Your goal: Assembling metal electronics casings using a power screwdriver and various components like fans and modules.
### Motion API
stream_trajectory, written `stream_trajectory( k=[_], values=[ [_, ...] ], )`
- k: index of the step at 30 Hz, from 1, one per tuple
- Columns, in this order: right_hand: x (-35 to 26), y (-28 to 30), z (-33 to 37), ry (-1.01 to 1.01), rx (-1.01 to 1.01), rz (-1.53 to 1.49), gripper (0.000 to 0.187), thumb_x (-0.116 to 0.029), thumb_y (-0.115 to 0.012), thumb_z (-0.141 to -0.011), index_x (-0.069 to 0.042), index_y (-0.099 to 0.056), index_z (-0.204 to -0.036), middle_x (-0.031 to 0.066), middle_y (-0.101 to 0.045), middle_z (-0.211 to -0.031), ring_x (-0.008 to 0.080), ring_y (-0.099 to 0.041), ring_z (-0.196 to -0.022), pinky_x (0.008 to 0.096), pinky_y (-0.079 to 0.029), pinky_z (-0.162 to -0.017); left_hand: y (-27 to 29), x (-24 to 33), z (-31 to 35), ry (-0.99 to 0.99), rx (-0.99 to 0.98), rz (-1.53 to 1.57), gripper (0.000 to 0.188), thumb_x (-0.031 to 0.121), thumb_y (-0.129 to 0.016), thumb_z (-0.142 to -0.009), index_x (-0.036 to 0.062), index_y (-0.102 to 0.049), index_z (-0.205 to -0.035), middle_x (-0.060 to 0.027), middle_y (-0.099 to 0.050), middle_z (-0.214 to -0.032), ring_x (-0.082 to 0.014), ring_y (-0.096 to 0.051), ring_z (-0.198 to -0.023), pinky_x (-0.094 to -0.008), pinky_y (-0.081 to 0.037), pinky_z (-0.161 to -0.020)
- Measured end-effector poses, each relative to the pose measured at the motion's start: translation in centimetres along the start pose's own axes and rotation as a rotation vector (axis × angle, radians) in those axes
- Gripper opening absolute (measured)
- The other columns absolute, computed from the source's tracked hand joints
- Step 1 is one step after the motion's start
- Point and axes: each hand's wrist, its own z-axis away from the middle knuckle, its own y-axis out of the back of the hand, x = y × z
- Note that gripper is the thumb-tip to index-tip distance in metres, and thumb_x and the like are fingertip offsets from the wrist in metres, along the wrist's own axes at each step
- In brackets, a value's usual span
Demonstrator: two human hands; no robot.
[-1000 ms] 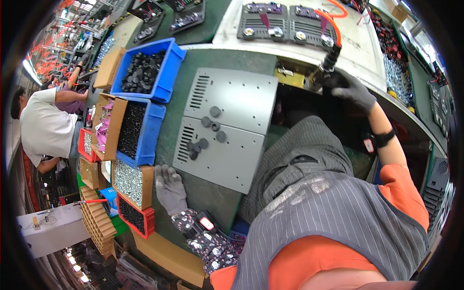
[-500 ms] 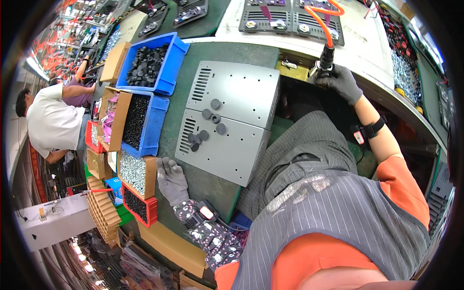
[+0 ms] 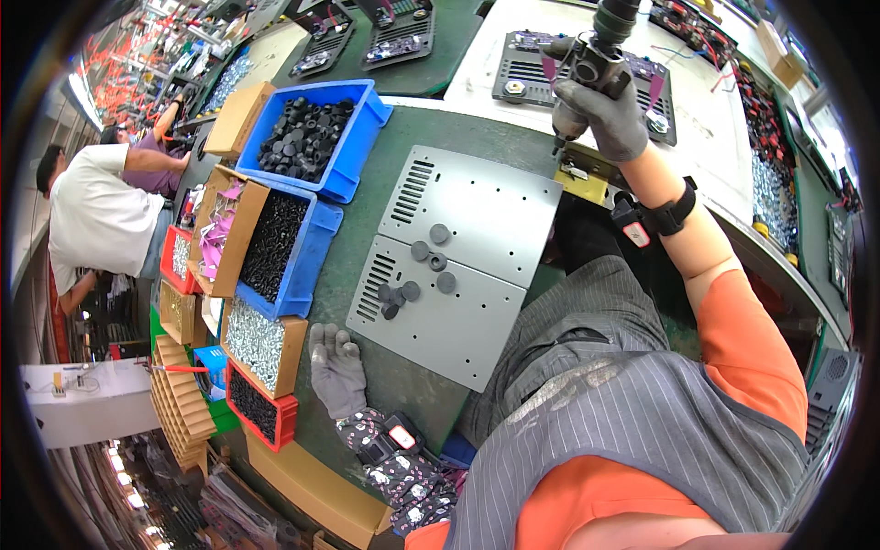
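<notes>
My right hand [image 3: 600,115], in a grey glove, is closed around a dark power screwdriver [image 3: 587,69]. Its bit points down, above the bench near the far right corner of two grey metal panels [image 3: 467,206]. Those panels lie side by side, with slots along their left ends and small holes. Several black round rubber feet [image 3: 431,261] rest on them in a loose cluster. My gloved left hand [image 3: 336,367] lies on the green bench, fingers apart and holding nothing, left of the nearer panel and beside a box of silver screws [image 3: 257,344].
Blue bins of black rubber feet [image 3: 302,137] and black screws [image 3: 272,240] stand left of the panels. A red bin [image 3: 261,403] sits nearer. Black slotted plates with parts [image 3: 513,78] lie at the back. A person in a white shirt [image 3: 101,215] works at far left.
My right hand has lifted the power screwdriver from the bench edge and brought it up and left. My left hand stays open on the bench. The view has shifted slightly.
</notes>
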Motion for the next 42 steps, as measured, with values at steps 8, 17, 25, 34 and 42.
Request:
stream_trajectory(
  k=[8, 17, 25, 34, 42],
  values=[
    [3.0, -0.8, -1.9, -0.014, -0.063, 0.115, 0.025, -0.007, -0.059, -0.086, -0.004, -0.059, -0.111, -0.0007, -0.062, -0.09, 0.0036, -0.049, -0.065, 0.0193, -0.037, -0.054, -2.9, 0.6, -0.3, 0.099, 0.219, -0.15, 0.033, 0.015, -0.052, -0.089, 0.0028, -0.052, -0.119, -0.0092, -0.059, -0.106, -0.0153, -0.055, -0.082, -0.0253, -0.047, -0.069],
    [5.6, -0.3, -2.1, -0.088, -0.143, 0.061, 0.04, -0.008, -0.054, -0.082, -0.003, -0.044, -0.121, 0.0047, -0.052, -0.091, 0.0094, -0.049, -0.072, 0.0246, -0.04, -0.063, -4.3, 12.7, -3.0, 0.064, 0.456, -1.528, 0.032, 0.021, -0.056, -0.088, 0.0088, -0.058, -0.118, -0.0025, -0.064, -0.091, -0.0073, -0.053, -0.07, -0.0212, -0.043, -0.061],
    [7.2, 1.1, -2.5, -0.147, -0.104, -0.011, 0.045, -0.018, -0.052, -0.082, 0.001, -0.044, -0.123, 0.0056, -0.05, -0.084, 0.0143, -0.049, -0.075, 0.0272, -0.041, -0.071, 1.2, 14.6, -7.4, 0.376, 0.482, -2.143, 0.055, 0.043, -0.052, -0.087, 0.0091, -0.046, -0.13, -0.024, -0.048, -0.129, -0.0338, -0.048, -0.119, -0.0381, -0.037, -0.101],
    [7.3, 1.6, -1.6, -0.165, -0.069, 0.0, 0.044, -0.021, -0.051, -0.086, -0.001, -0.044, -0.125, 0.0045, -0.051, -0.09, 0.0133, -0.05, -0.08, 0.0259, -0.041, -0.072, 2.0, 14.8, -7.7, 0.399, 0.631, -2.129, 0.031, 0.019, -0.053, -0.081, 0.0028, -0.058, -0.107, -0.0186, -0.064, -0.094, -0.0297, -0.062, -0.092, -0.0383, -0.048, -0.08],
    [6.4, 0.5, -1.2, -0.106, -0.085, 0.06, 0.042, -0.02, -0.053, -0.085, -0.002, -0.045, -0.122, 0.0049, -0.05, -0.086, 0.0132, -0.049, -0.074, 0.0267, -0.041, -0.068, 4.8, 17.8, -6.4, 0.133, 0.779, -0.36, 0.021, 0.01, -0.052, -0.086, 0.0089, -0.049, -0.107, -0.0067, -0.054, -0.083, -0.0115, -0.049, -0.062, -0.0216, -0.043, -0.048]
  ],
)
